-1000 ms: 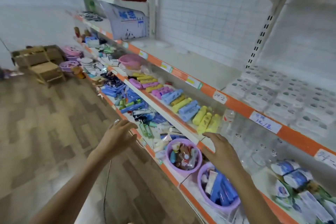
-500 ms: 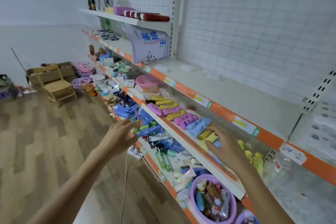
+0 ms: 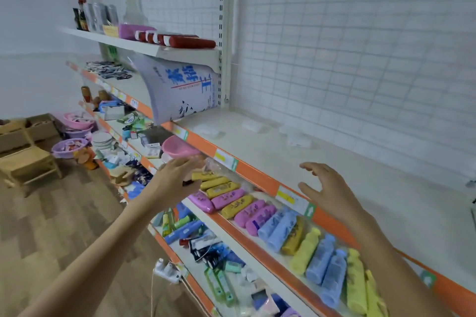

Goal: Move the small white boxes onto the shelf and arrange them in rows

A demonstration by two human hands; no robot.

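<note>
Now | left hand empty | right hand empty | both before shelf

We see a matt cream shelf board with a smooth orange front strip carrying paper labels, backed by a white wire grid panel that looks like painted metal. Below it lie glossy plastic bottles in yellow, pink and blue, beside a smooth pink plastic basin. The floor shows a matt wood-grain finish, and the small chair looks like bare wood.
</note>
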